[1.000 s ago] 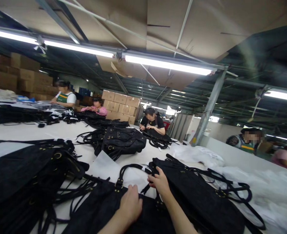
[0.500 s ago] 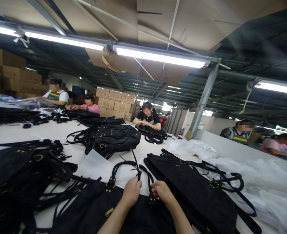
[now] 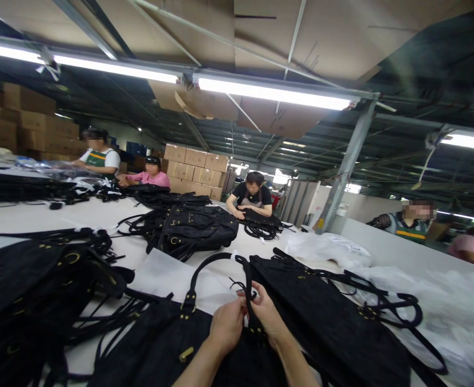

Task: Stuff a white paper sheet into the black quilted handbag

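A black handbag (image 3: 168, 344) with gold fittings lies flat on the white table (image 3: 39, 215) right in front of me. Its looped handle (image 3: 216, 260) arches up at the far edge. My left hand (image 3: 227, 322) and my right hand (image 3: 263, 309) meet at the right base of that handle, both pinching a thin black strap (image 3: 247, 293) there. A second black handbag (image 3: 321, 317) lies just right of my right hand.
A heap of black bags (image 3: 31, 290) fills the left. Another dark bag (image 3: 199, 228) sits mid-table. White plastic wrapping (image 3: 442, 312) covers the right side. Several other people work at the table's far end, with stacked cardboard boxes (image 3: 196, 166) behind them.
My left hand moved from resting flat on the bag up to the handle base. My right hand came in beside it, and the handle loop now stands higher.
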The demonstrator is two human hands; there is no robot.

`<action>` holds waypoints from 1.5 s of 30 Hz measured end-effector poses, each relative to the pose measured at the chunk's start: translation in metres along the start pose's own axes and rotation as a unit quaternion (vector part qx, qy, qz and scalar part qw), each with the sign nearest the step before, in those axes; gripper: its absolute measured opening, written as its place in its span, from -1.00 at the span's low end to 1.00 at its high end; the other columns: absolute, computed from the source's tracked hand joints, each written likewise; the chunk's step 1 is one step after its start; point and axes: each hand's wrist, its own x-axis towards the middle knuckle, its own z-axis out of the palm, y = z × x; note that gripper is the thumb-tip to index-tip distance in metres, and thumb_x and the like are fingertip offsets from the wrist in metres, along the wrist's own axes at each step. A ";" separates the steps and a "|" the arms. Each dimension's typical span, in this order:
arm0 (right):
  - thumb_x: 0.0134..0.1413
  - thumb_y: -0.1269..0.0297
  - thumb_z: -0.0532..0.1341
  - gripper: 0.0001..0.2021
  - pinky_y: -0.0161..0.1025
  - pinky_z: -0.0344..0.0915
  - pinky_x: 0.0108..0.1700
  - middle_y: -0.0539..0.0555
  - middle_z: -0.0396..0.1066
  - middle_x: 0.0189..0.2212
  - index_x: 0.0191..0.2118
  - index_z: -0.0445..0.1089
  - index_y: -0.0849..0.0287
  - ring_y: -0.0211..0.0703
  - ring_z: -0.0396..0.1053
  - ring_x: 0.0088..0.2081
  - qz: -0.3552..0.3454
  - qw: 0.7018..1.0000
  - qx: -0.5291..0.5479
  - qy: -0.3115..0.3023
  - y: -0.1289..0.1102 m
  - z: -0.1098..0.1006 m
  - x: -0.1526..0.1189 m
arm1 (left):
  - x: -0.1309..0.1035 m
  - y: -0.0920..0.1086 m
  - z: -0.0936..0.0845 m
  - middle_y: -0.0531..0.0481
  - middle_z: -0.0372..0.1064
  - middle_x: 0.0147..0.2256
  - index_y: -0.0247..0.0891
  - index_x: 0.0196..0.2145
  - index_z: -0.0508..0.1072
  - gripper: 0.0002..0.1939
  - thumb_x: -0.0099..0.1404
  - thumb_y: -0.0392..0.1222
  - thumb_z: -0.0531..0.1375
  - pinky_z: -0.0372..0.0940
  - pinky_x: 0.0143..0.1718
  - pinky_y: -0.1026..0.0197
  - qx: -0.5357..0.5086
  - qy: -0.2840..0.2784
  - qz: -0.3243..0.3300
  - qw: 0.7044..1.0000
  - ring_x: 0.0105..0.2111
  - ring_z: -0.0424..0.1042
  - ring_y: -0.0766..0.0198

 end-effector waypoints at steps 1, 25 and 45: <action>-0.29 0.11 0.48 -0.21 -0.27 0.31 -0.38 -0.03 0.47 -0.43 0.09 0.19 0.16 -0.15 0.42 -0.45 -0.016 1.000 -0.012 0.017 -0.001 0.003 0.002 | 0.000 0.000 0.000 -0.04 0.54 -0.13 -0.09 -0.05 0.45 -0.61 0.48 -0.09 -0.15 0.24 -0.20 0.17 0.005 -0.001 0.002 1.000 -0.12 0.50 0.07; 0.14 0.31 0.17 -0.75 0.12 0.29 0.00 0.48 0.42 -0.09 -0.10 0.37 0.34 0.36 0.42 0.00 0.002 0.760 -0.645 0.078 -0.022 0.016 0.040 | -0.009 -0.009 -0.010 -0.31 0.33 0.05 -0.35 0.04 0.43 -0.60 0.26 -0.29 0.06 -0.02 0.22 -0.26 0.128 0.063 -0.059 0.988 0.13 0.21 -0.19; -0.35 0.66 0.08 -0.20 -0.16 0.25 0.18 0.17 0.49 0.03 0.18 0.35 0.21 -0.04 0.40 0.08 -0.117 0.844 -0.499 -0.160 -0.021 0.046 0.089 | -0.008 -0.012 -0.003 -0.22 0.05 0.31 -0.30 0.30 0.19 -0.39 0.29 -0.42 -0.04 -0.27 0.36 -0.22 0.091 0.062 -0.011 0.994 0.34 -0.10 -0.12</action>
